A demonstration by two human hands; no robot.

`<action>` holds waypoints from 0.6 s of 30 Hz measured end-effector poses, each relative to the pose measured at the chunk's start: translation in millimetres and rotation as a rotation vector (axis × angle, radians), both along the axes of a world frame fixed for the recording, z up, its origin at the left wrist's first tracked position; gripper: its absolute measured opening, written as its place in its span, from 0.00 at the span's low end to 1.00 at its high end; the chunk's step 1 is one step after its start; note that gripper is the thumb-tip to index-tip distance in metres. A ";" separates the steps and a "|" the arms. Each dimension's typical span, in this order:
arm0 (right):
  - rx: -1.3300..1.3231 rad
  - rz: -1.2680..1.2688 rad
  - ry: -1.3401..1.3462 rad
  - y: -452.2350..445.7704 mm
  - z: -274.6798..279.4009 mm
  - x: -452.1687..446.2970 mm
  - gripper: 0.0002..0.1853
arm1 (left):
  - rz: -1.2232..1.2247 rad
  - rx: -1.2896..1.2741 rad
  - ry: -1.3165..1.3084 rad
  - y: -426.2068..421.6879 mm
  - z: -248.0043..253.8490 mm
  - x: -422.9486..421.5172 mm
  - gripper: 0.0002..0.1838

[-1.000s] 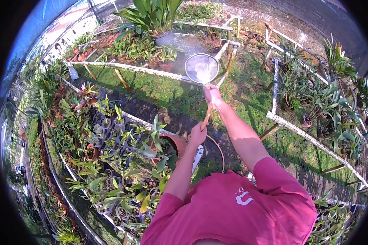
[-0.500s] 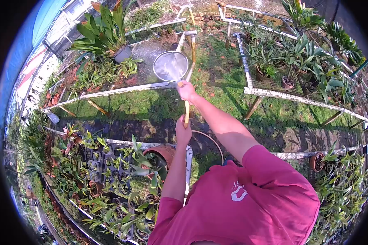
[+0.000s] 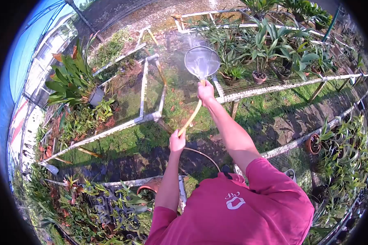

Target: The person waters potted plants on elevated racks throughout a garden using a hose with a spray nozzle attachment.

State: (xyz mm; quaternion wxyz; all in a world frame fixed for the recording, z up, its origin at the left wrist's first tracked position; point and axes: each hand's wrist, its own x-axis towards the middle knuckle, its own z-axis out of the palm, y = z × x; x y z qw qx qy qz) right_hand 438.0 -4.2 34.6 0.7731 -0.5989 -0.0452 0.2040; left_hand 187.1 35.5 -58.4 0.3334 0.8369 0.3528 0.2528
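Observation:
Both arms reach forward over the grassy ground. My right hand (image 3: 205,91) is wrapped round the yellow hose (image 3: 190,119) just below a round, ring-shaped head (image 3: 202,62), where a pale spray shows. Lower and to the left, my left hand (image 3: 177,141) is closed round the same hose. From there a thin length of hose curves down toward the pink shirt (image 3: 237,208). Beyond the round head, at the near left corner of the right-hand bench, are leafy plants (image 3: 234,72).
A white-edged bench (image 3: 106,132) on the left holds a large plant in a grey pot (image 3: 96,96). Potted plants fill the right bench (image 3: 282,87). Nearer the body are a terracotta pot (image 3: 313,143) at right and dense plants (image 3: 122,208) at left.
The view has turned rightward, and the round head now points toward the right bench instead of the left one. Both hands have kept hold of the hose and stand farther apart.

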 end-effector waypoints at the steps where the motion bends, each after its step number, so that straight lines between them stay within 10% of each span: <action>1: -0.037 -0.054 -0.070 -10.0 -7.4 26.3 0.09 | -0.049 -0.037 -0.013 -8.2 11.5 19.6 0.18; 18: 0.011 -0.641 -0.021 -208.5 -6.8 116.8 0.07 | -0.650 -0.210 -0.066 -77.6 41.1 144.7 0.26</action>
